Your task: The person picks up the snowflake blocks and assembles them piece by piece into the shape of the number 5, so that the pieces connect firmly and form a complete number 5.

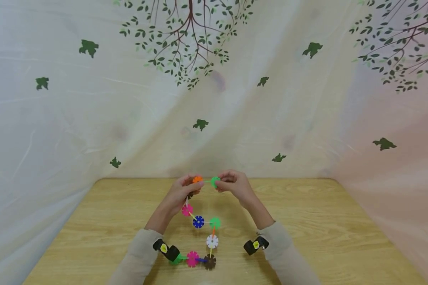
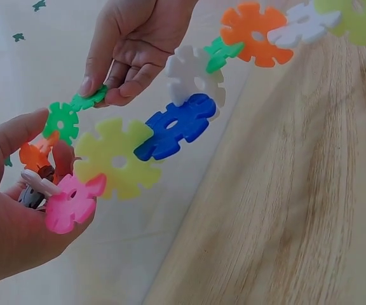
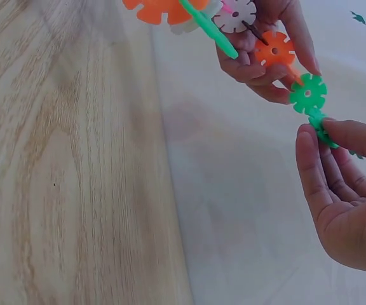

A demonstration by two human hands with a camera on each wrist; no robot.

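Observation:
A chain of notched plastic snowflake discs in several colours hangs between and below the two hands. My left hand [image 1: 174, 196] holds its upper end, with thumb and fingers at an orange disc [image 1: 197, 179]. Across from it, my right hand [image 1: 238, 187] pinches a green disc [image 1: 215, 181] between thumb and fingertips. In the right wrist view, that disc meets a second green disc [image 3: 307, 93], joined to the orange one. Lower in the chain come a pink disc [image 1: 187, 210], a blue disc [image 1: 198, 222] and a white disc [image 1: 212, 241]. Fingers partly hide the upper discs.
A wood-grain table [image 1: 306, 221] lies beneath the hands. Behind its far edge hangs a pale curtain [image 1: 235, 138] printed with branches and leaves. The chain's near end, with a dark brown disc [image 1: 210, 261], reaches toward the left wrist's black camera strap [image 1: 166, 250].

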